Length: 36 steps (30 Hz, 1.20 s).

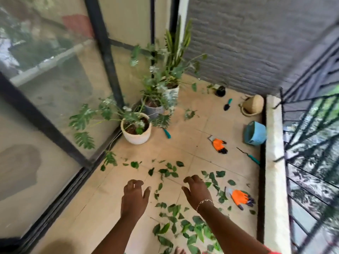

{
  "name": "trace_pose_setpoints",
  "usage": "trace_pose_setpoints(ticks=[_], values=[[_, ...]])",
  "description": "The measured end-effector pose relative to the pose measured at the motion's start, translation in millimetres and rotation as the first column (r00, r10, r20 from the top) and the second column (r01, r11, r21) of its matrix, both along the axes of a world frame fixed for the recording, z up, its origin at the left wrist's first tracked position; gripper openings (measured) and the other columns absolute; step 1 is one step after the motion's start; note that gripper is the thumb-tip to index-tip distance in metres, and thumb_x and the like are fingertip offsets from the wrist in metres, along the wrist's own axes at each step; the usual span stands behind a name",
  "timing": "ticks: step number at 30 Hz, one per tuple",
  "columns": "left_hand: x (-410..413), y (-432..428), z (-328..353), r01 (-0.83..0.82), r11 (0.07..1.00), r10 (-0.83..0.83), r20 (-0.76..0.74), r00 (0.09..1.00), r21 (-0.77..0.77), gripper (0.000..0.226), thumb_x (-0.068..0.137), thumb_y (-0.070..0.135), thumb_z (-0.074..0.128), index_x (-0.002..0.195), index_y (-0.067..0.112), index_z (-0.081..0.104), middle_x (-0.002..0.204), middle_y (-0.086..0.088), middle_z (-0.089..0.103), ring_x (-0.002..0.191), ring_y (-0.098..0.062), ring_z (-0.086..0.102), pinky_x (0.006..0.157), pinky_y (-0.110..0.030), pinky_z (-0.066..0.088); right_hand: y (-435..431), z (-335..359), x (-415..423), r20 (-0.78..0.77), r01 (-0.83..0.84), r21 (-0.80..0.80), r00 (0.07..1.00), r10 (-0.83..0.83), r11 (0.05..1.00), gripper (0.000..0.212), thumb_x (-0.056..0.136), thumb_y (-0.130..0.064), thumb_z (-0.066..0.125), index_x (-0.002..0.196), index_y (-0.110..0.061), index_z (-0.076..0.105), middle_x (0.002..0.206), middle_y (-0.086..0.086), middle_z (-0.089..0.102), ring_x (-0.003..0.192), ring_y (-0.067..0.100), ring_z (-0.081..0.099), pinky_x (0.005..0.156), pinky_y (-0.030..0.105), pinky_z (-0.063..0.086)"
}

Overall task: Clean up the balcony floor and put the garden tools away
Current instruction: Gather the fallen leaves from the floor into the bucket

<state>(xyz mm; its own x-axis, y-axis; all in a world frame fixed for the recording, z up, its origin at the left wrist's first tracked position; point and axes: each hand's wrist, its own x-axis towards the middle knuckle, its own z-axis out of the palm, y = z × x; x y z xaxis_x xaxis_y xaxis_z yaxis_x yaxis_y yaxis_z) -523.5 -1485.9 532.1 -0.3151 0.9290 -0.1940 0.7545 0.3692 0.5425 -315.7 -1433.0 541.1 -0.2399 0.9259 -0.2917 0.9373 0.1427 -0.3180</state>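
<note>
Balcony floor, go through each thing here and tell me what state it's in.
Left hand: fingers loosely curled, holding nothing.
Right hand: fingers loosely curled, holding nothing.
Leaves: scattered over the tiles.
Near glove: lying flat among leaves.
Far glove: lying flat.
Blue basket: tipped on its side.
Woven basket: lying on its side.
Trowel: lying on the floor.
White pot: upright, planted.

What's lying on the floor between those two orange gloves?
In the head view, a few loose green leaves on the tile lie between the far glove and the near glove.
</note>
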Motion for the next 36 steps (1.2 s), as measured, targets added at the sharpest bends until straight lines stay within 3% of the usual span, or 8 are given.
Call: trace_pose_setpoints(ticks=[7, 14, 19, 27, 31, 36], values=[[74, 61, 8, 0.191, 0.980, -0.193, -0.046, 0.980, -0.056, 0.034, 0.096, 0.034, 0.049, 0.124, 0.015, 0.054, 0.129, -0.006, 0.045, 0.123, -0.023, 0.040, 0.092, -0.032, 0.042, 16, 15, 94, -0.057, 0.235, 0.093, 0.971, -0.230, 0.968, 0.034, 0.094, -0.029, 0.047, 0.125, -0.017, 0.050, 0.123, 0.003, 0.048, 0.110, 0.023, 0.051, 0.090, 0.029, 0.040], [129, 130, 6, 0.395, 0.914, -0.403, -0.104, 0.909, -0.088, 0.036, 0.096, 0.038, 0.044, 0.125, 0.018, 0.051, 0.131, -0.002, 0.043, 0.122, -0.019, 0.040, 0.098, -0.028, 0.038, 42, 9, 146, -0.071, 0.409, 0.087, 0.912, -0.404, 0.908, 0.034, 0.090, -0.022, 0.054, 0.123, -0.013, 0.055, 0.118, 0.010, 0.054, 0.102, 0.031, 0.055, 0.085, 0.036, 0.043], [151, 201, 0, 0.489, 0.860, -0.506, -0.124, 0.854, -0.146, 0.038, 0.098, 0.040, 0.039, 0.129, 0.020, 0.046, 0.134, 0.000, 0.039, 0.125, -0.016, 0.037, 0.096, -0.025, 0.035, 93, -1, 170, -0.046, 0.475, 0.111, 0.880, -0.473, 0.873, 0.031, 0.090, -0.025, 0.055, 0.119, -0.014, 0.057, 0.116, 0.010, 0.055, 0.101, 0.031, 0.056, 0.084, 0.037, 0.045], [132, 375, 7, 0.583, 0.797, -0.596, -0.051, 0.801, -0.155, 0.037, 0.098, 0.040, 0.040, 0.124, 0.015, 0.050, 0.131, -0.004, 0.041, 0.121, -0.021, 0.040, 0.093, -0.031, 0.039, 240, 10, 170, 0.057, 0.503, 0.110, 0.858, -0.510, 0.858, 0.031, 0.094, -0.034, 0.048, 0.122, -0.022, 0.052, 0.120, 0.002, 0.054, 0.108, 0.020, 0.052, 0.089, 0.027, 0.041], [114, 457, 11, 0.591, 0.793, -0.605, -0.073, 0.793, -0.145, 0.037, 0.097, 0.039, 0.042, 0.119, 0.011, 0.053, 0.127, -0.008, 0.046, 0.118, -0.024, 0.042, 0.093, -0.032, 0.039, 315, 14, 149, -0.032, 0.519, 0.136, 0.854, -0.520, 0.844, 0.030, 0.090, -0.026, 0.057, 0.117, -0.012, 0.058, 0.116, 0.010, 0.056, 0.105, 0.029, 0.053, 0.087, 0.032, 0.041], [124, 513, 18, 0.569, 0.799, -0.589, -0.066, 0.805, -0.195, 0.037, 0.098, 0.039, 0.041, 0.120, 0.012, 0.052, 0.127, -0.008, 0.046, 0.119, -0.025, 0.042, 0.091, -0.032, 0.038, 361, 5, 139, -0.091, 0.521, 0.118, 0.853, -0.514, 0.845, 0.025, 0.081, -0.015, 0.069, 0.103, -0.004, 0.065, 0.100, 0.019, 0.061, 0.087, 0.040, 0.059, 0.074, 0.041, 0.048]])
